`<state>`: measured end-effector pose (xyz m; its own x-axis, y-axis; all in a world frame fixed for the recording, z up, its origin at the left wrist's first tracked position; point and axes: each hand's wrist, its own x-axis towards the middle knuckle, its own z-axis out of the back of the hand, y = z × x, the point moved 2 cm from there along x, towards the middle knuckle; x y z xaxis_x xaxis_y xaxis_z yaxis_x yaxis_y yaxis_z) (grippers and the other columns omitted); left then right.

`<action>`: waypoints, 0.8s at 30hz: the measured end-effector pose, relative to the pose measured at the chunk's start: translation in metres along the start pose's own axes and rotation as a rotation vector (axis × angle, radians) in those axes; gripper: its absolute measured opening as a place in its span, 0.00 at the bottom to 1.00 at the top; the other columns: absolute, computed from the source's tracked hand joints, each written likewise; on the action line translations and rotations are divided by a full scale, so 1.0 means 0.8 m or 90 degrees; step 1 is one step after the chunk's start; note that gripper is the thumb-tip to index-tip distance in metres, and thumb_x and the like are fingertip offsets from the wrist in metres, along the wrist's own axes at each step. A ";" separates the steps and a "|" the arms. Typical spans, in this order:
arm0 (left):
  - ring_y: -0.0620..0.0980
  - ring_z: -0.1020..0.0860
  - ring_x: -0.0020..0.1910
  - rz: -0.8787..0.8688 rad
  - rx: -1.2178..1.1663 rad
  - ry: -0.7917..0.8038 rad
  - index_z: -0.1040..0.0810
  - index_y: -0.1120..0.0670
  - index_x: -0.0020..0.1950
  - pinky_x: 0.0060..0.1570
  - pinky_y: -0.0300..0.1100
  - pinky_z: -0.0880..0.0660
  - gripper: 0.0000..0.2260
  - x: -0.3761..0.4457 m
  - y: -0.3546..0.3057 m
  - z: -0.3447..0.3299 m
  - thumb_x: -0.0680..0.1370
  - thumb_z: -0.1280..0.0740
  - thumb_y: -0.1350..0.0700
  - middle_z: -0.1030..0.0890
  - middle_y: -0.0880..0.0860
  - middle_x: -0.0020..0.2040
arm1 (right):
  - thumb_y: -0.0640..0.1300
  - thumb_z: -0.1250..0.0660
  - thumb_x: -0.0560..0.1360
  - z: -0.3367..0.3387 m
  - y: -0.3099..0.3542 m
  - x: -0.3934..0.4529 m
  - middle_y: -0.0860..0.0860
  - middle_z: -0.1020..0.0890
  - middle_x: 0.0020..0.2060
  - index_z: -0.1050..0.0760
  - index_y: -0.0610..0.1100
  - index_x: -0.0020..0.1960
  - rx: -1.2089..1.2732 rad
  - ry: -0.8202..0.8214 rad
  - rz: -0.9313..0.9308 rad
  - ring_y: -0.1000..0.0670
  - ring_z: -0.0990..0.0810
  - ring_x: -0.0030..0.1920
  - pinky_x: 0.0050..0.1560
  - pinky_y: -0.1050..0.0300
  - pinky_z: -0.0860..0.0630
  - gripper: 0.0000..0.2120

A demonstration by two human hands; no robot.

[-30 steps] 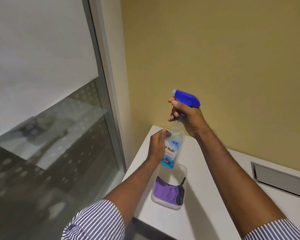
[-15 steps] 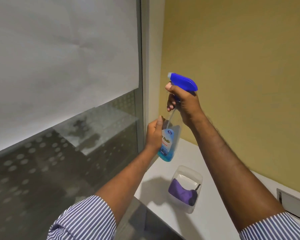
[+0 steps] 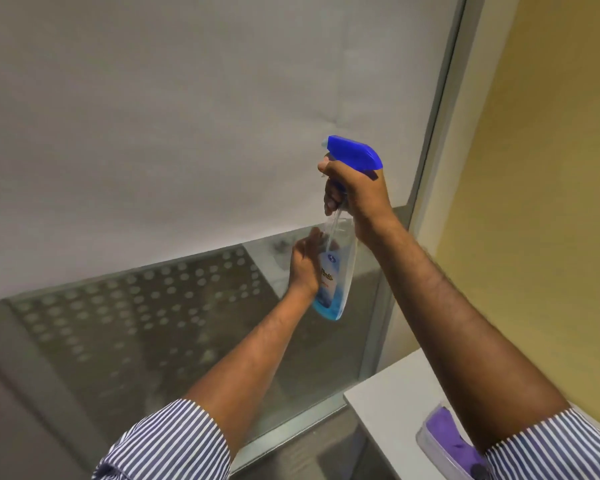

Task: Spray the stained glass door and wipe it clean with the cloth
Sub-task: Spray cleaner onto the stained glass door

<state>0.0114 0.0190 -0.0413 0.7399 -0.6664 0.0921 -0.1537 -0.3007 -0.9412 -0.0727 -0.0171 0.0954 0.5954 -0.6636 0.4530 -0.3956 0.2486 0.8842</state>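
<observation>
A clear spray bottle (image 3: 336, 275) with a blue trigger head and a little blue liquid at its bottom is held up in front of the glass door (image 3: 160, 320). My right hand (image 3: 357, 195) grips its neck below the trigger, nozzle pointing left at the pane. My left hand (image 3: 305, 261) holds the bottle's lower body. The door has a frosted white upper band and a clear lower part with a dot pattern. A purple cloth (image 3: 447, 434) lies in a clear plastic tub at the bottom right, partly hidden by my right arm.
The tub (image 3: 430, 448) sits on a white countertop (image 3: 388, 407) at the lower right. A grey metal door frame (image 3: 440, 140) runs along the pane's right side, and a yellow wall (image 3: 548, 168) stands beyond it.
The view has swung left toward the door. Both hands have carried the bottle up and away from the counter, so it now sits in front of the glass; the tub has dropped to the corner.
</observation>
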 end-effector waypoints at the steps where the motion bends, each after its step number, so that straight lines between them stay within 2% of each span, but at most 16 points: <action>1: 0.45 0.20 0.36 -0.008 0.006 -0.020 0.22 0.57 0.48 0.41 0.39 0.23 0.16 -0.002 -0.011 0.019 0.86 0.43 0.49 0.17 0.49 0.39 | 0.37 0.30 0.77 -0.022 -0.001 0.002 0.48 0.26 0.26 0.24 0.42 0.45 0.005 0.022 0.002 0.50 0.27 0.26 0.31 0.55 0.24 0.04; 5: 0.42 0.20 0.28 -0.074 0.070 -0.084 0.22 0.55 0.38 0.36 0.38 0.23 0.24 -0.016 -0.059 0.097 0.82 0.42 0.39 0.18 0.45 0.29 | 0.36 0.31 0.78 -0.108 -0.002 0.001 0.49 0.27 0.25 0.24 0.42 0.44 0.036 0.111 0.014 0.50 0.28 0.26 0.31 0.56 0.24 0.05; 8: 0.45 0.20 0.31 -0.113 0.147 -0.131 0.23 0.53 0.36 0.38 0.38 0.22 0.27 -0.037 -0.096 0.152 0.68 0.44 0.30 0.19 0.47 0.31 | 0.37 0.31 0.78 -0.170 -0.002 -0.007 0.49 0.25 0.26 0.24 0.42 0.46 0.066 0.154 0.008 0.51 0.26 0.27 0.32 0.56 0.23 0.03; 11: 0.48 0.20 0.33 -0.118 0.191 -0.183 0.22 0.52 0.36 0.40 0.41 0.22 0.24 -0.063 -0.121 0.213 0.72 0.46 0.35 0.18 0.46 0.32 | 0.38 0.30 0.78 -0.231 0.003 -0.026 0.49 0.25 0.27 0.24 0.40 0.49 0.099 0.199 0.005 0.51 0.26 0.27 0.32 0.56 0.22 0.03; 14: 0.48 0.21 0.33 -0.103 0.196 -0.228 0.23 0.52 0.37 0.40 0.40 0.22 0.24 -0.102 -0.146 0.273 0.75 0.44 0.34 0.18 0.45 0.31 | 0.41 0.28 0.77 -0.293 0.012 -0.054 0.48 0.25 0.27 0.23 0.34 0.55 0.125 0.240 -0.004 0.49 0.26 0.28 0.33 0.55 0.22 0.11; 16: 0.46 0.20 0.31 -0.103 0.166 -0.266 0.23 0.55 0.37 0.38 0.38 0.22 0.23 -0.132 -0.161 0.313 0.83 0.43 0.42 0.19 0.48 0.32 | 0.42 0.28 0.77 -0.335 0.019 -0.078 0.47 0.25 0.27 0.23 0.32 0.57 0.140 0.284 -0.014 0.48 0.26 0.28 0.33 0.53 0.22 0.15; 18: 0.41 0.22 0.27 -0.110 0.126 -0.300 0.23 0.57 0.37 0.34 0.35 0.23 0.22 -0.163 -0.176 0.351 0.86 0.45 0.50 0.20 0.49 0.29 | 0.45 0.28 0.77 -0.375 0.028 -0.107 0.45 0.25 0.27 0.22 0.33 0.58 0.153 0.326 -0.021 0.47 0.25 0.29 0.34 0.52 0.21 0.16; 21: 0.42 0.21 0.28 -0.117 0.101 -0.306 0.20 0.56 0.34 0.38 0.40 0.24 0.23 -0.212 -0.195 0.413 0.86 0.43 0.53 0.19 0.49 0.30 | 0.46 0.30 0.79 -0.433 0.042 -0.156 0.43 0.25 0.30 0.21 0.33 0.56 0.187 0.337 -0.025 0.44 0.24 0.31 0.37 0.48 0.18 0.15; 23: 0.43 0.19 0.30 -0.136 0.088 -0.313 0.17 0.54 0.34 0.39 0.40 0.22 0.24 -0.252 -0.211 0.449 0.86 0.43 0.53 0.17 0.49 0.31 | 0.44 0.30 0.79 -0.472 0.049 -0.190 0.42 0.26 0.29 0.20 0.32 0.50 0.204 0.323 -0.034 0.42 0.23 0.31 0.42 0.39 0.16 0.13; 24: 0.43 0.18 0.31 -0.141 0.085 -0.318 0.17 0.54 0.36 0.39 0.39 0.22 0.23 -0.271 -0.217 0.467 0.86 0.43 0.54 0.16 0.48 0.31 | 0.44 0.30 0.78 -0.492 0.052 -0.207 0.43 0.26 0.29 0.19 0.34 0.46 0.206 0.322 -0.036 0.42 0.23 0.30 0.44 0.36 0.18 0.12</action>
<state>0.1229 0.4706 -0.0191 0.9706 -0.1829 0.1567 0.1000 -0.2860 -0.9530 0.0872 0.3806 0.1023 0.8494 -0.2319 0.4741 -0.4985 -0.0573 0.8650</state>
